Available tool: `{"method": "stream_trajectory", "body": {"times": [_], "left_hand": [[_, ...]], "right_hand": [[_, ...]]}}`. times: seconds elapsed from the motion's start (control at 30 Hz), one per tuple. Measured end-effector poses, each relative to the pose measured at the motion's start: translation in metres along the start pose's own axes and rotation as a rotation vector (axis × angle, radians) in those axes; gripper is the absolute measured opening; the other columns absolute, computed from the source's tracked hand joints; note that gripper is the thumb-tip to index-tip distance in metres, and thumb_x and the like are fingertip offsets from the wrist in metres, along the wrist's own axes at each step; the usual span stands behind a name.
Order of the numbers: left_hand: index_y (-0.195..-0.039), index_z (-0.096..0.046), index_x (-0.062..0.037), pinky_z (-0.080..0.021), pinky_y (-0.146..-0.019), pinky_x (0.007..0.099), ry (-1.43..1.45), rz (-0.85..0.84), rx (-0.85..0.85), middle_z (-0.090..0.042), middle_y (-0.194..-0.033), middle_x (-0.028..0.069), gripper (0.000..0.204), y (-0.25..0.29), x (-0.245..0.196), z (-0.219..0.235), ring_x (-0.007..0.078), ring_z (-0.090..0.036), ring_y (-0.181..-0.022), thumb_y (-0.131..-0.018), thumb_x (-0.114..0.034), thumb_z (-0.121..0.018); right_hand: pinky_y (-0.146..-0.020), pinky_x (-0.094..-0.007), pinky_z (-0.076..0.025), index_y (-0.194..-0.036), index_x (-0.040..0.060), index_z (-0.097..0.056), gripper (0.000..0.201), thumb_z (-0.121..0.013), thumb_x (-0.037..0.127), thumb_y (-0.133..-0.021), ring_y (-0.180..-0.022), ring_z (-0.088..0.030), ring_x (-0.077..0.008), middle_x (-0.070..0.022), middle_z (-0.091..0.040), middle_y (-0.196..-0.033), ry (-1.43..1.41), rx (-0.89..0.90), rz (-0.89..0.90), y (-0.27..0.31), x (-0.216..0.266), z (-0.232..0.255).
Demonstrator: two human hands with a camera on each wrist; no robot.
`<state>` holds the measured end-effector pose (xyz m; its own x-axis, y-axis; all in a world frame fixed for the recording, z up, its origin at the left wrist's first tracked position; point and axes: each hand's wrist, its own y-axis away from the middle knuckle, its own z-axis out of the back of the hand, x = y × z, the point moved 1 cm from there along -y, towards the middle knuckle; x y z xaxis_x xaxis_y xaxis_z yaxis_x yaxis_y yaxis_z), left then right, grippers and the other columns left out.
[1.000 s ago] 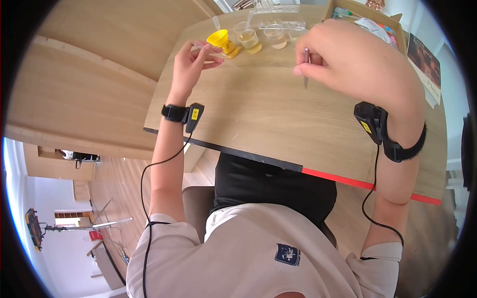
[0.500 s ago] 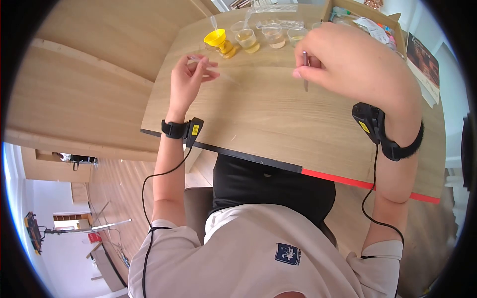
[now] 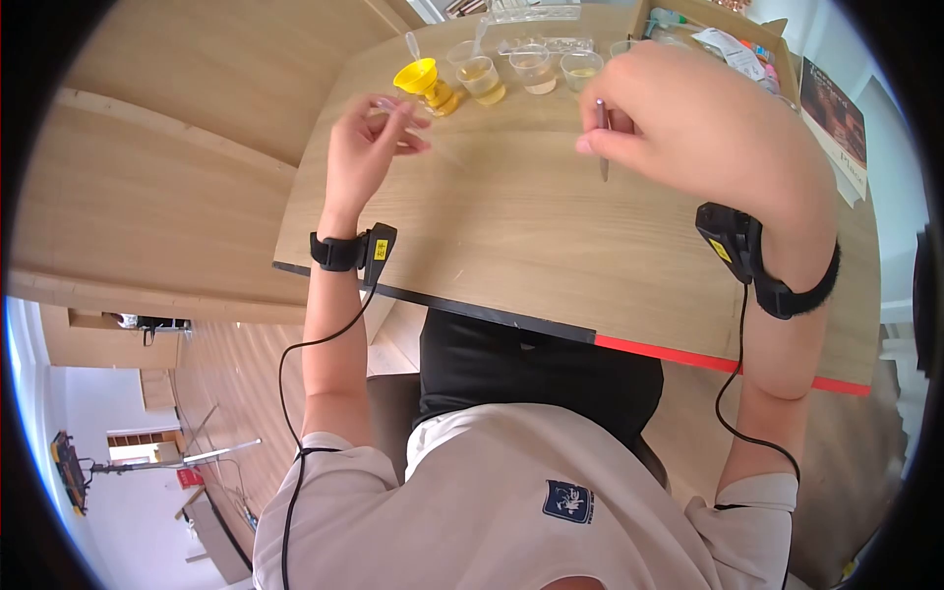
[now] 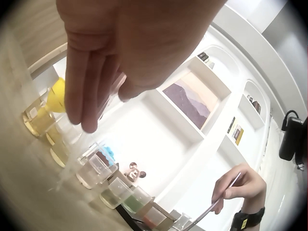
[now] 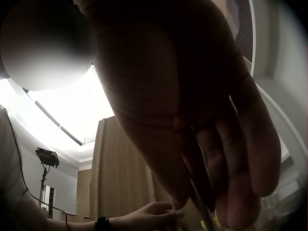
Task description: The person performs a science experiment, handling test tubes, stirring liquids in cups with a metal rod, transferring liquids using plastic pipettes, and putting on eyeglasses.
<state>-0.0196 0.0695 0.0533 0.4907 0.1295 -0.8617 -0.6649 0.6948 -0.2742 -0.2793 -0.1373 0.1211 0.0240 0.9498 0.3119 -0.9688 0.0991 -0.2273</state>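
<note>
Your left hand [image 3: 366, 147] is raised over the far left of the counter [image 3: 511, 216], thumb and fingertips pinching a thin clear piece [image 3: 384, 102], too see-through and blurred to name. In the left wrist view a faint clear streak runs from those fingers down towards the cups. Yellow funnel [image 3: 416, 76] sits just beyond your left fingers, mouth up, over a small yellowish vessel [image 3: 442, 101]; near the hand, not gripped.

Your right hand [image 3: 654, 108] is well apart from the left, over the right part of the counter, wrist bent, thumb and fingers pinching a slim metal tool [image 3: 604, 157], tip down. Can't tell if the tip touches the counter.

Cups run along the far side, beyond and between your hands: yellow-liquid cup [image 3: 481, 87] next to the funnel, pale cup [image 3: 532, 71] in the middle, greenish cup [image 3: 581, 71] just beside your right hand. Another cup is partly hidden behind that hand. A dropper [image 3: 479, 37] stands by the back cup [image 3: 462, 52]. Box [image 3: 640, 18] of mixed items lies beyond your right hand, book [image 3: 834, 118] to the right of it
</note>
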Motion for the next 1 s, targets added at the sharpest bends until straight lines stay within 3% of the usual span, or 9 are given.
{"method": "stream_trajectory", "body": {"times": [0.1, 0.2, 0.27, 0.5, 0.6, 0.67, 0.8, 0.87, 1.0], "left_hand": [[-0.109, -0.055, 0.0076, -0.063, -0.068, 0.0300, -0.085, 0.084, 0.107, -0.074, -0.095, 0.0201, 0.022, 0.005, 0.003, 0.000, 0.0221, -0.074, -0.077, -0.103, -0.013, -0.058], [-0.115, -0.053, 0.0064, -0.063, -0.071, 0.0302, -0.027, -0.001, 0.037, -0.073, -0.101, 0.0208, 0.026, -0.004, 0.021, -0.001, 0.0221, -0.074, -0.078, -0.104, -0.017, -0.057], [-0.112, -0.053, 0.0061, -0.062, -0.069, 0.0294, 0.074, -0.097, -0.142, -0.073, -0.103, 0.0202, 0.024, -0.011, 0.028, -0.005, 0.0214, -0.074, -0.076, -0.105, -0.016, -0.056], [-0.110, -0.053, 0.0053, -0.061, -0.064, 0.0286, 0.030, -0.138, -0.137, -0.074, -0.101, 0.0187, 0.024, -0.009, 0.022, -0.011, 0.0193, -0.072, -0.069, -0.105, -0.018, -0.056], [-0.109, -0.054, 0.0046, -0.058, -0.057, 0.0260, -0.092, -0.109, -0.113, -0.074, -0.097, 0.0184, 0.024, -0.003, 0.010, -0.004, 0.0153, -0.067, -0.060, -0.104, -0.019, -0.057], [-0.107, -0.055, 0.0042, -0.053, -0.050, 0.0238, -0.096, 0.048, 0.121, -0.075, -0.095, 0.0177, 0.024, 0.000, 0.010, -0.002, 0.0119, -0.062, -0.053, -0.104, -0.019, -0.058], [-0.108, -0.054, 0.0038, -0.050, -0.046, 0.0232, -0.092, -0.018, 0.039, -0.075, -0.096, 0.0178, 0.023, 0.000, 0.018, -0.008, 0.0106, -0.060, -0.050, -0.104, -0.019, -0.057], [-0.110, -0.053, 0.0030, -0.048, -0.046, 0.0224, 0.020, -0.076, -0.124, -0.075, -0.096, 0.0171, 0.023, -0.003, 0.017, -0.013, 0.0098, -0.059, -0.050, -0.104, -0.019, -0.057], [-0.110, -0.052, 0.0026, -0.046, -0.044, 0.0226, -0.051, -0.082, -0.091, -0.075, -0.097, 0.0165, 0.023, -0.006, 0.024, -0.015, 0.0099, -0.058, -0.048, -0.104, -0.019, -0.057]], "right_hand": [[-0.065, -0.0372, -0.047, -0.086, 0.0032, -0.066, 0.020, -0.071, 0.022, -0.089, -0.071, -0.059, -0.0254, -0.0097, -0.062, -0.074, -0.016, -0.075, 0.041, 0.001, -0.002, -0.006], [-0.065, -0.0373, -0.047, -0.087, 0.0036, -0.066, 0.019, -0.071, 0.022, -0.089, -0.071, -0.060, -0.0253, -0.0097, -0.062, -0.074, -0.024, -0.129, 0.072, 0.002, -0.003, -0.010], [-0.065, -0.0373, -0.047, -0.087, 0.0038, -0.066, 0.019, -0.071, 0.022, -0.089, -0.072, -0.060, -0.0253, -0.0096, -0.062, -0.074, -0.030, -0.133, 0.086, 0.002, -0.002, -0.008], [-0.064, -0.0379, -0.046, -0.086, 0.0037, -0.065, 0.020, -0.072, 0.023, -0.088, -0.070, -0.059, -0.0266, -0.0106, -0.061, -0.073, -0.017, -0.049, 0.031, 0.001, -0.002, -0.003], [-0.064, -0.0381, -0.046, -0.085, 0.0034, -0.065, 0.021, -0.072, 0.023, -0.088, -0.069, -0.059, -0.0269, -0.0110, -0.061, -0.073, -0.015, -0.045, 0.018, 0.002, -0.004, -0.005], [-0.064, -0.0382, -0.046, -0.085, 0.0033, -0.065, 0.021, -0.072, 0.023, -0.088, -0.070, -0.059, -0.0269, -0.0110, -0.061, -0.073, -0.011, -0.084, 0.047, 0.001, -0.002, -0.006], [-0.064, -0.0384, -0.046, -0.085, 0.0033, -0.064, 0.022, -0.071, 0.023, -0.088, -0.070, -0.059, -0.0267, -0.0107, -0.060, -0.073, -0.020, -0.053, 0.015, 0.001, 0.000, -0.004], [-0.065, -0.0385, -0.046, -0.085, 0.0034, -0.064, 0.022, -0.071, 0.023, -0.089, -0.070, -0.059, -0.0268, -0.0106, -0.060, -0.073, -0.027, -0.088, 0.052, 0.003, 0.000, -0.006], [-0.065, -0.0393, -0.046, -0.083, 0.0030, -0.064, 0.022, -0.071, 0.023, -0.088, -0.071, -0.059, -0.0280, -0.0114, -0.061, -0.073, -0.014, -0.074, 0.039, 0.002, 0.002, -0.005]]}}
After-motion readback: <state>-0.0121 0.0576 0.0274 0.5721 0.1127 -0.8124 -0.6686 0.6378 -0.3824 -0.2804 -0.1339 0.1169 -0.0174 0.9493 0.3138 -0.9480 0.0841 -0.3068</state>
